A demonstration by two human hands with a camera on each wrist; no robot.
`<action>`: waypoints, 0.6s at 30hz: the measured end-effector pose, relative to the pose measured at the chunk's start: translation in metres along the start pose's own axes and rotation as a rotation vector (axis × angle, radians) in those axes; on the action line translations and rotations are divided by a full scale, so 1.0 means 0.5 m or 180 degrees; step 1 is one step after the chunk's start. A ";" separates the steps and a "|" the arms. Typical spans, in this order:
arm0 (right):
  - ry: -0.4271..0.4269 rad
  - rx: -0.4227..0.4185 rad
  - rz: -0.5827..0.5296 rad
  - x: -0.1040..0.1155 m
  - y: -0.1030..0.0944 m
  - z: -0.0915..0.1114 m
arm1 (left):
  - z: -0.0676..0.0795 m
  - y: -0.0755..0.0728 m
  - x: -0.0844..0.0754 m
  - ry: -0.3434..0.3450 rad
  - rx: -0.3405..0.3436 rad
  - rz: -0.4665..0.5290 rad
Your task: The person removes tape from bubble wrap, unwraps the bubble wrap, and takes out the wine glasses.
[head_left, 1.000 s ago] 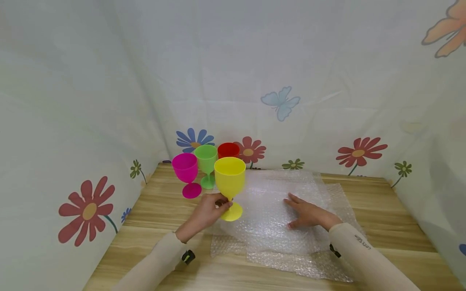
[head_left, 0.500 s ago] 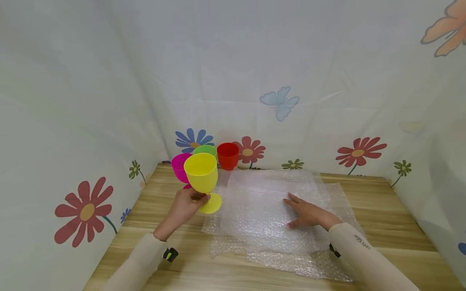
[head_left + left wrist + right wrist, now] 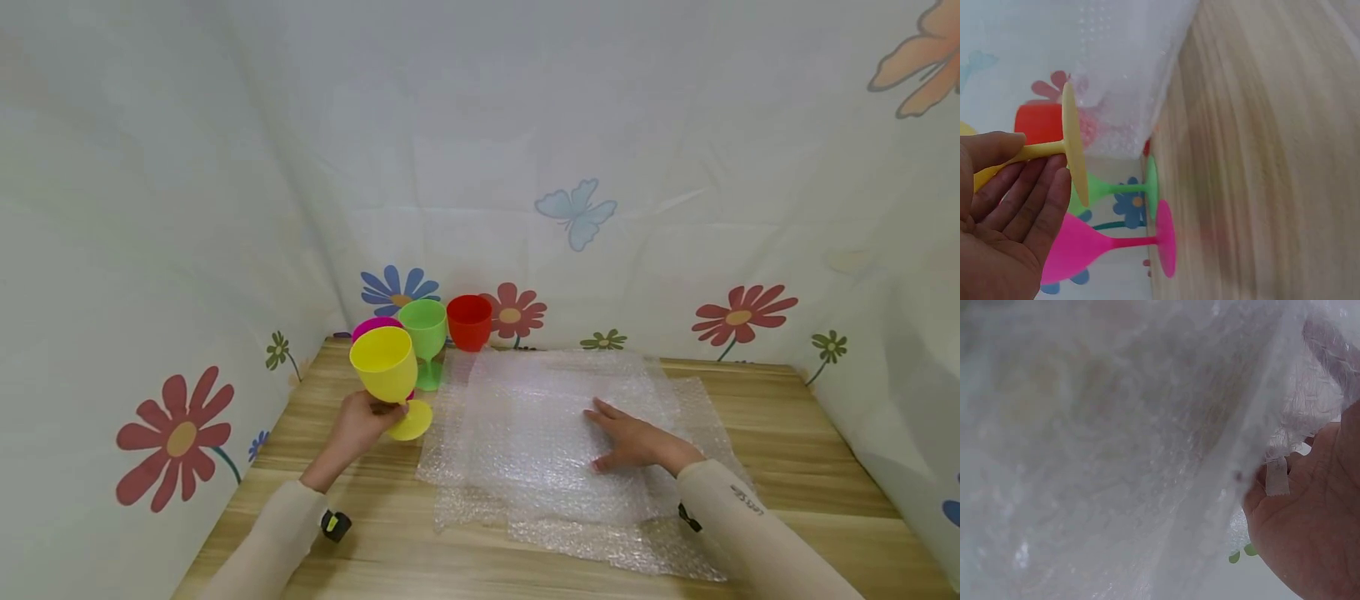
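My left hand (image 3: 358, 427) pinches a yellow goblet (image 3: 384, 367) by its stem, bowl up and slightly tilted. In the left wrist view, thumb and fingers close on the stem, and the round foot stands off the table. Just behind it is a pink goblet (image 3: 1079, 250), mostly covered by the yellow bowl in the head view. My right hand (image 3: 636, 439) lies over the bubble wrap (image 3: 540, 450) with fingers spread. The right wrist view shows a small strip of tape (image 3: 1277, 477) at the fingers; wrap hides the fingertips there.
A green goblet (image 3: 425, 332) and a red goblet (image 3: 470, 323) stand at the back left. The wrap lies in overlapping sheets across the middle of the wooden table (image 3: 795, 450). White flower-printed curtains (image 3: 480, 150) close in the back and both sides.
My left hand has carried the yellow goblet leftward, from over the wrap's edge to in front of the pink goblet. The red goblet is now uncovered. My right hand has stayed still.
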State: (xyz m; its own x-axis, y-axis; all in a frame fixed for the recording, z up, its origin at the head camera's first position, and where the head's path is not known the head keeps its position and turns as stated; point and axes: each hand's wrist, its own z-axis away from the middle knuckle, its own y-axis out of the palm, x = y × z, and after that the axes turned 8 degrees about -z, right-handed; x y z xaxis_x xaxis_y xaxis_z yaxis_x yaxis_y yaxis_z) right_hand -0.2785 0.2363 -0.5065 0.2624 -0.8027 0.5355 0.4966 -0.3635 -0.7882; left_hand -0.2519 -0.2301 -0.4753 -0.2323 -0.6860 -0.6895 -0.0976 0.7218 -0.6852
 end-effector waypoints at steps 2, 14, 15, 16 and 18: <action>0.0003 -0.0010 0.0004 -0.001 0.001 0.000 | -0.001 0.002 0.011 -0.0061 0.0004 -0.0008; 0.0017 -0.0027 -0.0006 -0.003 0.001 -0.002 | -0.011 0.013 0.067 -0.0251 -0.0005 -0.0203; 0.0014 -0.0027 -0.0008 -0.003 0.001 -0.001 | -0.012 0.014 0.071 -0.0256 0.0000 -0.0236; 0.0010 -0.0024 -0.0011 -0.004 0.001 -0.001 | -0.012 0.015 0.073 -0.0276 0.0008 -0.0252; 0.0000 -0.0018 -0.0023 -0.005 0.001 -0.001 | -0.012 0.017 0.077 -0.0310 0.0023 -0.0286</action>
State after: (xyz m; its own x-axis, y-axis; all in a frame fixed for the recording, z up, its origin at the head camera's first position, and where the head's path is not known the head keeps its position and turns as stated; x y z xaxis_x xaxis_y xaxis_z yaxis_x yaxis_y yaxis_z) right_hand -0.2794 0.2378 -0.5083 0.2590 -0.8000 0.5412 0.4937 -0.3719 -0.7861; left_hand -0.2677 -0.2499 -0.5060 -0.1278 -0.7538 -0.6446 -0.1066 0.6566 -0.7467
